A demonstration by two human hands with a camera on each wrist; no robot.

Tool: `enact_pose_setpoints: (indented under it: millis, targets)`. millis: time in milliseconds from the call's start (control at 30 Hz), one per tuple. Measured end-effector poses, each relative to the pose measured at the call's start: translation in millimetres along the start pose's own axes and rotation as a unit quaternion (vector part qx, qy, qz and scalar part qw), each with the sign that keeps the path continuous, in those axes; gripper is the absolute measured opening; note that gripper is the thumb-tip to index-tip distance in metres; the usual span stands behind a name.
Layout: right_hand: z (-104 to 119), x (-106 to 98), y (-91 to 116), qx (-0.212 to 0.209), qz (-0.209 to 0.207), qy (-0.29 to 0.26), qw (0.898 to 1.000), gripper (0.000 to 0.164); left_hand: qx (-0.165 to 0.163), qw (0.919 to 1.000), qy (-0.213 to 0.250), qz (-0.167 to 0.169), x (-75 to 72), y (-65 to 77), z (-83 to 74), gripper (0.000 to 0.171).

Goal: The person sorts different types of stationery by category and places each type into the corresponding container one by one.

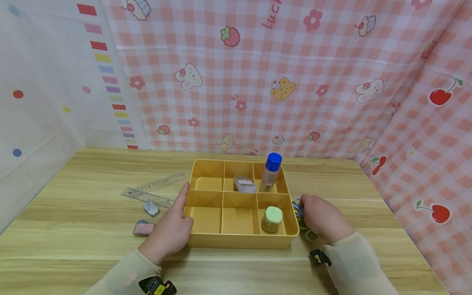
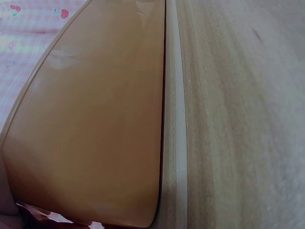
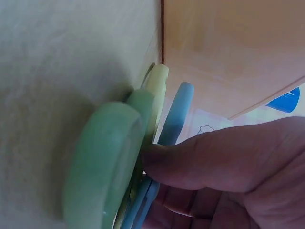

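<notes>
A yellow six-compartment organizer box (image 1: 241,241) stands on the table. My left hand (image 1: 171,229) rests against its left wall, index finger extended along the side and thumb at the rim. My right hand (image 1: 326,217), just beyond the box's right wall, pinches blue-handled scissors (image 3: 177,114) between thumb and fingers. Close beside them are a yellow handle part (image 3: 156,90) and a green ring-shaped handle (image 3: 102,162). Inside the box, a blue-capped glue stick (image 1: 271,172) leans in the back right compartment, a small clear case (image 1: 245,184) lies back middle, and a green-lidded jar (image 1: 273,219) sits front right.
Left of the box lie clear rulers (image 1: 147,196), a bluish-grey eraser-like block (image 1: 151,209) and a pink block (image 1: 144,229). Patterned cloth (image 1: 239,82) hangs behind the table (image 1: 92,196) and along its sides.
</notes>
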State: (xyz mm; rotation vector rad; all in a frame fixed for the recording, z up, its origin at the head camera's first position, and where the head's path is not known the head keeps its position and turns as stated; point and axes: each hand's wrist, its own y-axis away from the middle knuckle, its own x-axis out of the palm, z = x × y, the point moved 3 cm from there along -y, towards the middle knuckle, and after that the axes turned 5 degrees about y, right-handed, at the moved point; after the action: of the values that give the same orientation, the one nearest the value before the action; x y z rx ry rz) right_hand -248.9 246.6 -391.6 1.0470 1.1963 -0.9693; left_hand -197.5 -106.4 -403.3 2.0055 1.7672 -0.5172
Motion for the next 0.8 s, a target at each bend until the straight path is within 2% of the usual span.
enact_pose_setpoints:
  millis: [300,800]
  targets:
    - [0.0,-1.0,-0.3,-0.011,-0.017,0.005,1.0,0.012,-0.001,1.0,0.005,0.002,0.0,-0.7,1.0,0.08]
    - [-0.1,-2.4,-1.2,-0.004,-0.018,0.001,1.0,0.017,-0.002,1.0,0.007,0.003,0.4,-0.4,1.5,0.081]
